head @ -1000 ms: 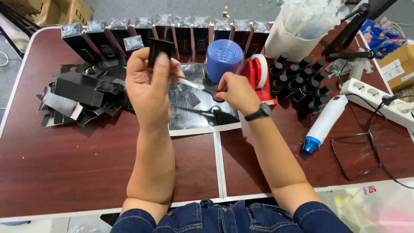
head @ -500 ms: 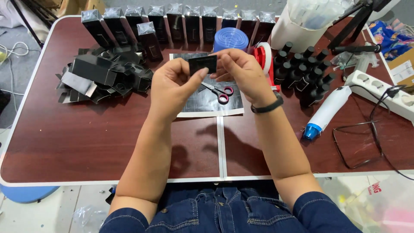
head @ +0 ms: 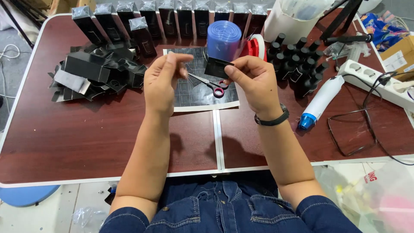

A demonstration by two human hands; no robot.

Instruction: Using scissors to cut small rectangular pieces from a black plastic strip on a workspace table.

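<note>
My right hand (head: 252,82) pinches a small black box (head: 217,67) by its edge, raised above the table. My left hand (head: 164,80) hovers beside it, fingers apart and holding nothing. Under the hands lies a black printed sheet (head: 192,92) with pink-handled scissors (head: 211,84) on it. A heap of flat black cartons (head: 95,73) sits to the left. Upright wrapped black boxes (head: 172,19) line the far edge.
A blue film roll (head: 223,39) and red tape dispenser (head: 256,46) stand behind the sheet. Several black bottles (head: 297,58) cluster at right, near a white-and-blue heat gun (head: 321,101), a power strip (head: 375,80), cables and a white bin (head: 293,19).
Both hands held the black box together half a second ago. Now my left hand has let go and drawn left, and my right hand keeps the box alone.
</note>
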